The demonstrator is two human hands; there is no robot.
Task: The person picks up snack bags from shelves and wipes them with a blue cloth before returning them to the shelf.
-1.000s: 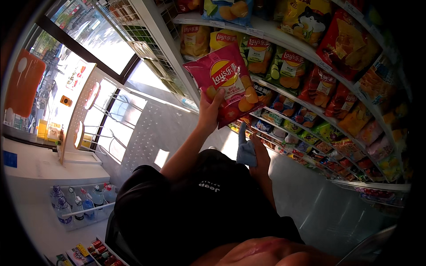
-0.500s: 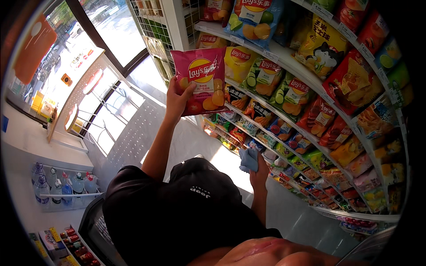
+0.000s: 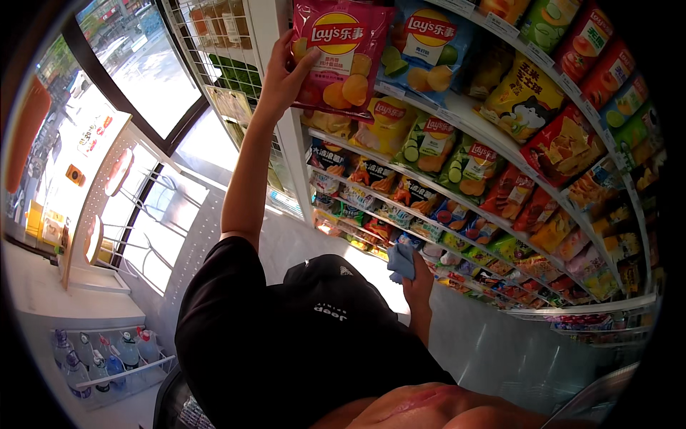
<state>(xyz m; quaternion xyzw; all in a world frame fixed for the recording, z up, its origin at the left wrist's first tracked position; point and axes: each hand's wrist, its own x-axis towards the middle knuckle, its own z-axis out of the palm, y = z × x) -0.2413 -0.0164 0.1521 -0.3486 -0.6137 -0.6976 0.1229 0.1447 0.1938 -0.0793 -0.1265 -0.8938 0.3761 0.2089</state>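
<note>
Overhead, the left hand [image 3: 282, 75] is raised at full arm's reach to the top of a snack shelving unit [image 3: 468, 114]. It grips a large pink-red potato chip bag [image 3: 343, 53] by its left edge, with the thumb across the front and the fingers behind. The bag stands upright at the left end of the uppermost row. It is just beside a blue chip bag [image 3: 429, 43], and their edges seem to touch. Its lower edge hangs in front of the smaller yellow and green bags [image 3: 421, 143] on the shelf below.

The right hand [image 3: 416, 282] is held low, well apart from the left, near the lower shelves. It is closed around a crumpled blue cloth [image 3: 402, 261], which sticks up out of the fist.

Both arms belong to a person in a black short-sleeved shirt and a black cap [image 3: 329, 300], seen from above and facing the shelves. The rows run off to the right, packed with chip and snack bags in red, yellow, green and orange. The lowest rows hold smaller packets.

To the left of the raised arm, a white wire rack [image 3: 207, 43] stands against a large window [image 3: 136, 64] with bright daylight behind it. At the lower left, a low rack holds plastic drink bottles [image 3: 107, 357] standing in a row.
</note>
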